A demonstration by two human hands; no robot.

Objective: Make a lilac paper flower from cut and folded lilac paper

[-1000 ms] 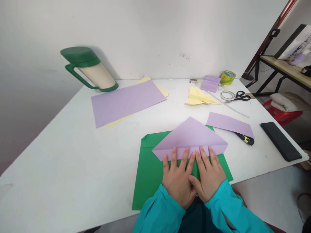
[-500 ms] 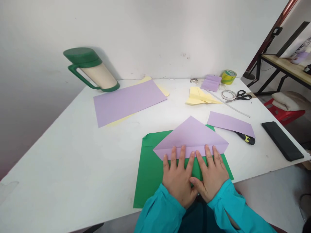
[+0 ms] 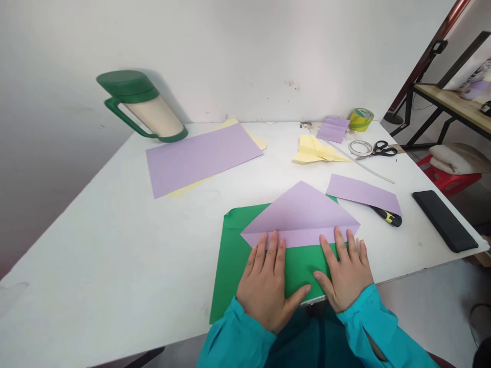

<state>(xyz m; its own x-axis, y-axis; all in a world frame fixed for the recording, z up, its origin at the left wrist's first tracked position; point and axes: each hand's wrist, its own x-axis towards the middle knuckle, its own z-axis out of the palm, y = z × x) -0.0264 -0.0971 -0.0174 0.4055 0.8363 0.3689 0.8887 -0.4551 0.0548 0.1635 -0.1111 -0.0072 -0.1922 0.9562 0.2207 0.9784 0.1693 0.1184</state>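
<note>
A purple paper folded into a wide triangle [image 3: 301, 212] lies on a green sheet [image 3: 233, 260] at the near edge of the white table [image 3: 115, 245]. My left hand [image 3: 266, 283] lies flat on the green sheet with its fingertips on the left part of the triangle's folded bottom strip. My right hand [image 3: 345, 271] lies flat too, fingers stretched out and pressing the right part of that strip. Neither hand holds anything. Both sleeves are teal.
A purple sheet over a yellow one [image 3: 201, 156] and a green-and-cream jug [image 3: 148, 110] sit at the back left. Right of centre are a yellow folded paper [image 3: 316, 151], small purple pieces [image 3: 362, 193], tape rolls [image 3: 359, 148], scissors [image 3: 383, 149], a utility knife [image 3: 389, 217] and a black phone [image 3: 443, 220].
My hands have slid apart along the folded bottom strip, the left one leftward and the right one rightward. They were side by side at the middle before.
</note>
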